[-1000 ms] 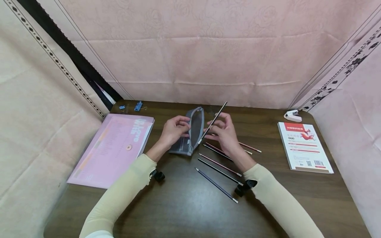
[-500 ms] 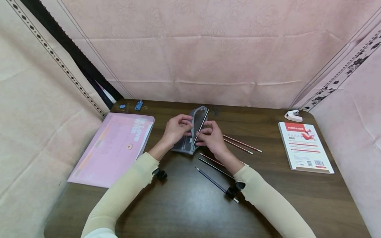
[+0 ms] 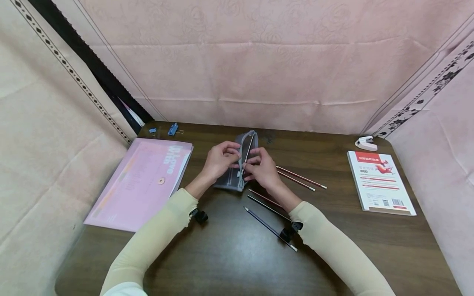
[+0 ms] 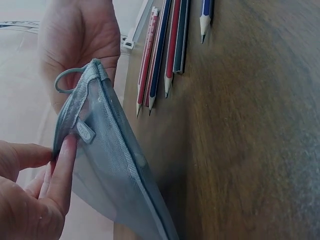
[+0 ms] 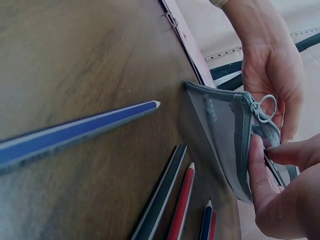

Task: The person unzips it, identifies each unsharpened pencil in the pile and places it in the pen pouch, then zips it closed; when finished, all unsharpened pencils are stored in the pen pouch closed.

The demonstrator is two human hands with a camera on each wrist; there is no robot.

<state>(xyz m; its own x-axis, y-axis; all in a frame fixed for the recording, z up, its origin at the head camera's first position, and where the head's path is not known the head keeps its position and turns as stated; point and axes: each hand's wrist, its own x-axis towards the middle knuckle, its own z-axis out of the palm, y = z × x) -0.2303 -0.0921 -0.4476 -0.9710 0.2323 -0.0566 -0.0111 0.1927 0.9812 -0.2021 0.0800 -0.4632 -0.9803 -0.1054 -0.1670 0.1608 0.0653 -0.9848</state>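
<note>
A grey zippered mesh pencil pouch (image 3: 228, 179) stands on the table with its mouth open. My left hand (image 3: 221, 162) pinches the left edge of that mouth between thumb and finger, seen closely in the left wrist view, where the pouch (image 4: 112, 165) hangs from the fingers. On the other side, my right hand (image 3: 262, 169) holds a dark pencil (image 3: 249, 147) slanted within the pouch opening; its fingers also touch the zipper edge in the right wrist view. Several pencils lie loose beside the pouch, among them a blue pencil (image 3: 268, 227), a black pencil (image 3: 268, 207) and a red pencil (image 3: 301, 176).
A pink folder (image 3: 138, 185) with a round button lies at the left. Blue binder clips (image 3: 173, 129) sit at the back left edge. On the right are a white book (image 3: 381, 183) and a small white stapler (image 3: 365, 143). Pale curtains surround the table.
My right hand has moved left to the pouch, lowering the dark pencil from beside the opening into it. The left hand keeps its hold on the pouch edge, nearly still.
</note>
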